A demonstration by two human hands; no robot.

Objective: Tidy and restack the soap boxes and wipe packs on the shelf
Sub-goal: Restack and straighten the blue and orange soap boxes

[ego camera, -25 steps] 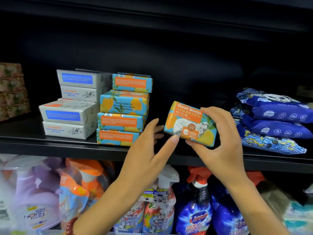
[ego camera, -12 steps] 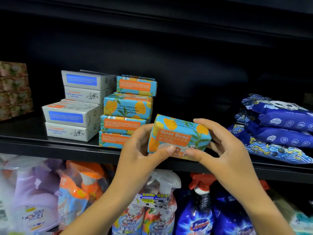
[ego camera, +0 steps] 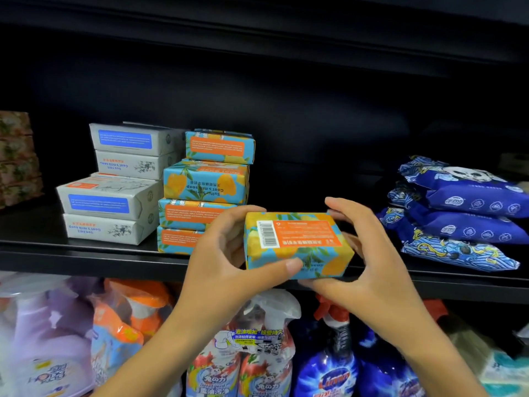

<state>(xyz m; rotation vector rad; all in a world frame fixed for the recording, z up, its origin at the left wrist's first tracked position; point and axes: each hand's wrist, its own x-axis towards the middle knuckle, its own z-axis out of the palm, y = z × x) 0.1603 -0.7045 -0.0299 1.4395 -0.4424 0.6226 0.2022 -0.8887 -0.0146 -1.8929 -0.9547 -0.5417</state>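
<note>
While I've got both hands up at the shelf [ego camera: 86,257], one box [ego camera: 297,245] sits between them, clear of the shelf and just in front of its lip. My left hand [ego camera: 226,267] grips the box's left end, thumb [ego camera: 289,266] pressed along the lower front face and fingers curled round behind. My right hand [ego camera: 369,267] takes the other end, fingers [ego camera: 337,204] hooked over the top back edge and thumb tucked underneath. So both hands are closed round it, neither one flat or loose.

The box is blue and orange with yellow fruit on the wrap, and the side turned up at me carries a white barcode and an orange panel of small print. It's tilted a little, right end lower.

To the left, on the shelf, the stack [ego camera: 203,193] of matching boxes stands four high, the top one set back and not squared with the rest. My left hand covers the stack's lower right corner. Just left of that are the grey boxes [ego camera: 114,196], two piles of two, one behind the other.

Off to the right, well apart from the soap, the wipes [ego camera: 463,213] lie in a loose blue heap, the packs slanting and overlapping. Down below, spray bottles [ego camera: 257,353] crowd the lower shelf.
</note>
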